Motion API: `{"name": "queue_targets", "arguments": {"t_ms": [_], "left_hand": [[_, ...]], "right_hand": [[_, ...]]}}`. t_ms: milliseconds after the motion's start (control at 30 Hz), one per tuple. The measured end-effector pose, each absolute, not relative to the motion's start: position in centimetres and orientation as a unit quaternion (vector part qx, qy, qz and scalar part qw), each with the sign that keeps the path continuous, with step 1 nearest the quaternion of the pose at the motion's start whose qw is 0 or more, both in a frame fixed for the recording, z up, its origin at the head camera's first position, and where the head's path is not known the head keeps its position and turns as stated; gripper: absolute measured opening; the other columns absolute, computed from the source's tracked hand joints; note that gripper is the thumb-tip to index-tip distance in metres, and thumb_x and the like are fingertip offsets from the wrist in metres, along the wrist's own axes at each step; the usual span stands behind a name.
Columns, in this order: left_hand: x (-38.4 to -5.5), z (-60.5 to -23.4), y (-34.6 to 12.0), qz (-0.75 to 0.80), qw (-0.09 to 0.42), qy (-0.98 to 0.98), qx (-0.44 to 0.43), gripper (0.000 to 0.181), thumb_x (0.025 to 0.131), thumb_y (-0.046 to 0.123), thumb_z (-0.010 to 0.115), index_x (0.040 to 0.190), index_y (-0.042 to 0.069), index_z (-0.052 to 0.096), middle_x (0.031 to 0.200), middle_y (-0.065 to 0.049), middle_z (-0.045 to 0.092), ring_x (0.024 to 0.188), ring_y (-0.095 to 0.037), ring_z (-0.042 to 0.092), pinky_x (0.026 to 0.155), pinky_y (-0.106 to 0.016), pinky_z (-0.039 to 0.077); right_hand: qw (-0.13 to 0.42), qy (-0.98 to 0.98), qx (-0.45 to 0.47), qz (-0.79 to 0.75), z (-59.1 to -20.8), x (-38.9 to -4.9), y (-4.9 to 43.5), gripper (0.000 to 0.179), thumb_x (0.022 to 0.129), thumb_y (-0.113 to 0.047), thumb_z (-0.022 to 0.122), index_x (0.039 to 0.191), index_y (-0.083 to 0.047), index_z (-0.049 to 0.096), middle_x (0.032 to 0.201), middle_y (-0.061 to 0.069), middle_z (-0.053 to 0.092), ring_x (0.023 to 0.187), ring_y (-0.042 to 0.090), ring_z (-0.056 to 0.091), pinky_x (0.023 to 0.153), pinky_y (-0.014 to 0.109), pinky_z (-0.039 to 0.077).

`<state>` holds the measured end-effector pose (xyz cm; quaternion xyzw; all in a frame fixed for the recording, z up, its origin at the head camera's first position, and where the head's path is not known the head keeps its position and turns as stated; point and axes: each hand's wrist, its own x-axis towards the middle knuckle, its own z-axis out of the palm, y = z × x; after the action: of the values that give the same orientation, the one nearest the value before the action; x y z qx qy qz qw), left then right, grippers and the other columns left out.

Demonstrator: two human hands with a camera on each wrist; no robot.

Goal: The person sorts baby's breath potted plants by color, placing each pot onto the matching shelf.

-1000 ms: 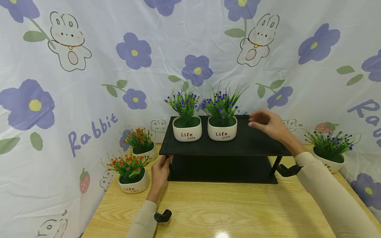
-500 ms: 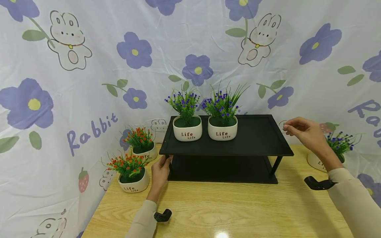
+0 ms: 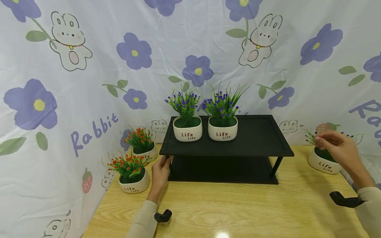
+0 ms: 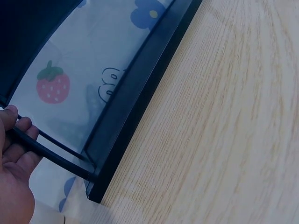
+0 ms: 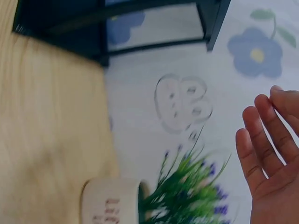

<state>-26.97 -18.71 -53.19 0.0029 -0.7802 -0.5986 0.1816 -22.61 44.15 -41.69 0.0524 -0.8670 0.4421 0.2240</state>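
A black two-tier shelf (image 3: 256, 138) stands on the wooden table. My left hand (image 3: 160, 172) holds its front left post (image 4: 56, 158), fingers curled round it just under the upper board. Two white pots of purple flowers, one at the left (image 3: 187, 132) and one near the middle (image 3: 222, 132), sit on the upper board. My right hand (image 3: 342, 148) hovers with relaxed fingers and nothing in them, in front of a third purple-flowered pot (image 3: 324, 163) on the table at the right. That pot's plant is partly hidden by the hand; the right wrist view shows the pot (image 5: 112, 203) apart from the fingers.
Two white pots of orange-red flowers, the nearer (image 3: 134, 183) and the farther (image 3: 146, 153), stand on the table left of the shelf. Behind everything hangs a printed cloth (image 3: 166, 36). The shelf's lower board (image 3: 220, 168) lies at table level.
My right hand has moved right, from above the shelf's upper board to in front of the right-hand flowerpot. The left hand has stayed on the post, and the pots have not moved.
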Motion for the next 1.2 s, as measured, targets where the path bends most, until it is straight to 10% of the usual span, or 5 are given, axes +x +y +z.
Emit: {"name": "queue_targets", "arguments": {"t_ms": [567, 700, 833, 933, 1200], "left_hand": [[-27.0, -53.1, -18.8, -0.582, 0.188, -0.791, -0.005, 0.015, 0.109, 0.018, 0.064, 0.113, 0.014, 0.079, 0.069, -0.007, 0.054, 0.057, -0.011, 0.044, 0.058, -0.025, 0.037], [-26.8, -53.0, -18.9, -0.578, 0.184, -0.795, -0.003, 0.020, 0.109, 0.020, 0.063, 0.121, 0.017, 0.079, 0.073, -0.015, 0.058, 0.064, -0.014, 0.051, 0.066, -0.025, 0.042], [-26.9, -53.0, -18.9, -0.571, 0.188, -0.799, -0.007, 0.022, 0.110, 0.022, 0.063, 0.125, 0.017, 0.078, 0.089, -0.018, 0.070, 0.076, -0.020, 0.058, 0.075, -0.025, 0.045], [-26.8, -52.9, -19.0, -0.567, 0.190, -0.801, -0.011, 0.023, 0.110, 0.022, 0.063, 0.125, 0.014, 0.078, 0.087, -0.017, 0.069, 0.073, -0.020, 0.056, 0.073, -0.025, 0.045], [-26.8, -52.9, -18.8, -0.585, 0.189, -0.789, -0.007, 0.016, 0.109, 0.020, 0.064, 0.113, 0.015, 0.078, 0.066, -0.003, 0.052, 0.056, -0.006, 0.043, 0.059, -0.023, 0.038]], "right_hand": [[0.236, -0.898, -0.114, 0.354, -47.9, -20.6, 49.0, 0.035, 0.110, -0.025, 0.059, 0.123, 0.007, 0.065, 0.089, -0.045, 0.040, 0.074, -0.019, 0.042, 0.069, 0.022, 0.040], [0.223, -0.897, -0.166, 0.344, -48.8, -20.7, 49.5, 0.040, 0.111, -0.023, 0.057, 0.132, 0.011, 0.061, 0.102, -0.008, 0.064, 0.079, -0.019, 0.031, 0.077, 0.036, 0.042], [0.204, -0.895, -0.183, 0.351, -49.2, -20.6, 49.6, 0.045, 0.112, -0.018, 0.053, 0.141, 0.017, 0.052, 0.148, 0.042, 0.047, 0.118, 0.027, 0.063, 0.102, 0.068, 0.045], [0.187, -0.894, -0.193, 0.360, -49.2, -20.6, 49.7, 0.050, 0.113, -0.017, 0.050, 0.147, 0.019, 0.045, 0.160, 0.045, 0.032, 0.143, 0.069, 0.032, 0.114, 0.078, 0.031], [0.126, -0.874, -0.214, 0.418, -50.1, -21.2, 50.5, 0.086, 0.109, -0.031, 0.055, 0.160, 0.020, 0.008, 0.167, 0.046, 0.005, 0.153, 0.067, 0.012, 0.118, 0.077, 0.024]]}}
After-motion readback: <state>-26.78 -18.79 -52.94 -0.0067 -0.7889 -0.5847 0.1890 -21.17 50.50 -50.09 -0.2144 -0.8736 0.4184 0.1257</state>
